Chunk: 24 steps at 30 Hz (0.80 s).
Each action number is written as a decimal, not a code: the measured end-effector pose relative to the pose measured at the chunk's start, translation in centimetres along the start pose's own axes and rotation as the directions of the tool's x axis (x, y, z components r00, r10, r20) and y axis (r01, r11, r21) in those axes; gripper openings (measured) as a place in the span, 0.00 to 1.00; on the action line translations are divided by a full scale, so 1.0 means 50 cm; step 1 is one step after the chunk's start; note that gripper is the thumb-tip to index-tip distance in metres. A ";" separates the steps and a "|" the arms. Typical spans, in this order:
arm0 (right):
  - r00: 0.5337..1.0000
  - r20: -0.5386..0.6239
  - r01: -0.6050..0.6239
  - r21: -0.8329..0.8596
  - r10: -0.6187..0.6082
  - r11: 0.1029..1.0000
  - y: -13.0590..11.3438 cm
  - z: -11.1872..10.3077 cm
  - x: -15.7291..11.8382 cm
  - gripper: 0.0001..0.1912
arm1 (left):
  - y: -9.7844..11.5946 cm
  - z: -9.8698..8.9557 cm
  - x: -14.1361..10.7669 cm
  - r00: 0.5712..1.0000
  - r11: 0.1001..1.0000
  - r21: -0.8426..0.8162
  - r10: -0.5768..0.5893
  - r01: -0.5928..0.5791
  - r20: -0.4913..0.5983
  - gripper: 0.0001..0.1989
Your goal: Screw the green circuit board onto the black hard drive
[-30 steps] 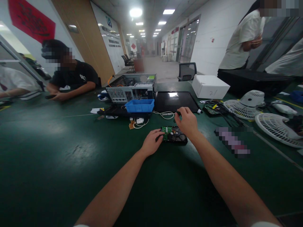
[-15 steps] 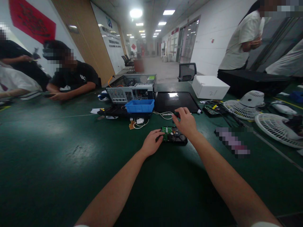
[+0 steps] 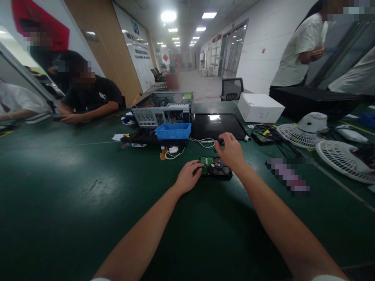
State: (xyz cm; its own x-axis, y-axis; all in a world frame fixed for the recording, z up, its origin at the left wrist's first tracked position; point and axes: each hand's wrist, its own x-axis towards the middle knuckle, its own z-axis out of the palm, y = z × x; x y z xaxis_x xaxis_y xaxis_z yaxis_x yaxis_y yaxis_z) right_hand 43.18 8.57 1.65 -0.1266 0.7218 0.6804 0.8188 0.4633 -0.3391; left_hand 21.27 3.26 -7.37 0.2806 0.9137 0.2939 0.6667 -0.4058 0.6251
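A hard drive lies flat on the green table with its green circuit board facing up. My left hand grips its left end, the fingers resting on the board side and the thumb at the near edge. Above the drive's far side, my right hand is closed round the dark handle of a screwdriver. The thin shaft points down at the drive; I cannot tell exactly where its tip touches. Part of the handle is hidden by my fingers.
Beyond the drive are a blue tray, an open computer case, a black flat panel and a white cable. To the right lie a white box, fan parts and a blurred-out object. Other people are around the table.
My right hand and the screwdriver have shifted very slightly to the right. My left hand and the hard drive stay put. At the far left, a person in dark clothing has moved behind the seated person.
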 end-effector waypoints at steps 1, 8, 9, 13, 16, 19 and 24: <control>1.000 0.003 0.001 0.004 -0.001 1.000 0.001 0.001 0.001 0.11 | -0.001 0.000 0.000 1.000 1.000 0.001 0.000 0.000 -0.001 0.15; 1.000 0.006 0.019 -0.008 -0.019 1.000 -0.002 -0.002 -0.002 0.11 | -0.003 0.003 0.001 1.000 1.000 0.000 -0.005 0.005 -0.008 0.15; 1.000 0.006 0.022 -0.010 -0.021 1.000 -0.003 -0.003 -0.002 0.11 | -0.002 0.002 0.001 1.000 1.000 -0.001 -0.006 0.006 -0.006 0.15; 1.000 0.011 0.021 -0.014 -0.021 1.000 -0.004 -0.004 -0.005 0.12 | 0.005 -0.003 -0.001 1.000 1.000 -0.002 -0.004 0.004 0.001 0.15; 1.000 0.008 0.023 -0.009 -0.022 1.000 0.001 0.000 -0.005 0.13 | 0.007 -0.004 -0.001 1.000 1.000 0.000 -0.003 0.003 -0.003 0.15; 1.000 -0.002 0.023 0.005 -0.023 1.000 0.006 0.005 -0.004 0.13 | 0.005 -0.004 -0.001 1.000 1.000 0.007 -0.007 0.007 0.006 0.15; 1.000 0.013 0.016 0.001 -0.016 1.000 0.011 0.011 -0.003 0.15 | 0.008 -0.005 0.000 1.000 1.000 0.010 -0.008 0.008 0.008 0.15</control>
State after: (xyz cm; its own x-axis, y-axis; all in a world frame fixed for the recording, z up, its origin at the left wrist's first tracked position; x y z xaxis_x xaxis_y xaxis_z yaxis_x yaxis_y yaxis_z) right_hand 43.36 9.00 1.00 -0.1473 0.7209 0.6772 0.8162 0.4754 -0.3284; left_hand 21.33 3.08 -6.94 0.2806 0.9172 0.2829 0.6758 -0.3981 0.6204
